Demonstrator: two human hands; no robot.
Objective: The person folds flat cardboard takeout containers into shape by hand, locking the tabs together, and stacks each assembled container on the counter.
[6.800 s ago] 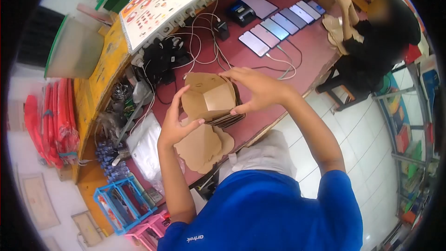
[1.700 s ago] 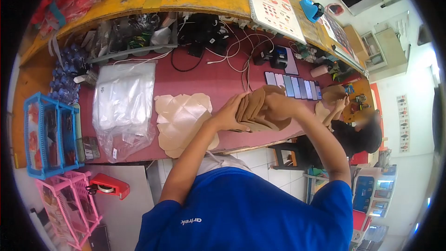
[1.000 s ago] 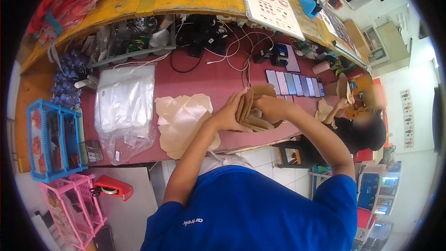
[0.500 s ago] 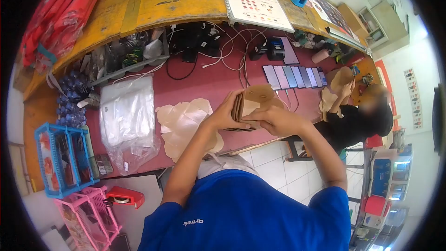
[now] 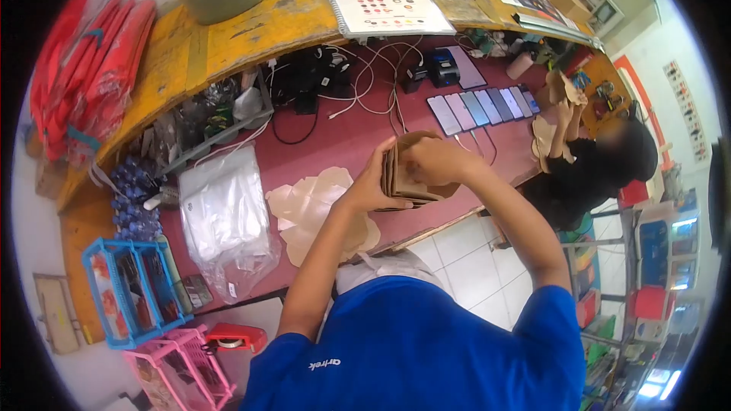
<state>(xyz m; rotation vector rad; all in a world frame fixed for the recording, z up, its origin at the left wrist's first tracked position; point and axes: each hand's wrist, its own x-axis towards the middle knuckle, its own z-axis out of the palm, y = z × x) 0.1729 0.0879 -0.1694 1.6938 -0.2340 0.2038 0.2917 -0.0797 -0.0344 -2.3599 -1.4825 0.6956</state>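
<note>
A nested stack of folded brown cardboard boxes (image 5: 392,175) stands near the front edge of the red table. My left hand (image 5: 367,183) grips the stack's left side, with the thumb along its lower edge. My right hand (image 5: 442,161) reaches into the open top box from the right; its fingers are bent inside, and their tips are hidden. Flat brown cardboard sheets (image 5: 316,209) lie on the table to the left, beside my left forearm.
Left on the red table (image 5: 343,133) lies a plastic-wrapped pack (image 5: 221,202). Phones (image 5: 480,108) and cables are behind the boxes. A blue basket (image 5: 133,289) and red tape dispenser (image 5: 237,337) are lower left. A person in black (image 5: 609,167) handles cardboard at the right.
Since the oldest frame, my right hand has gone from the box's outer edge to inside it. In the last half second it has moved deeper into the box. The view has also turned.
</note>
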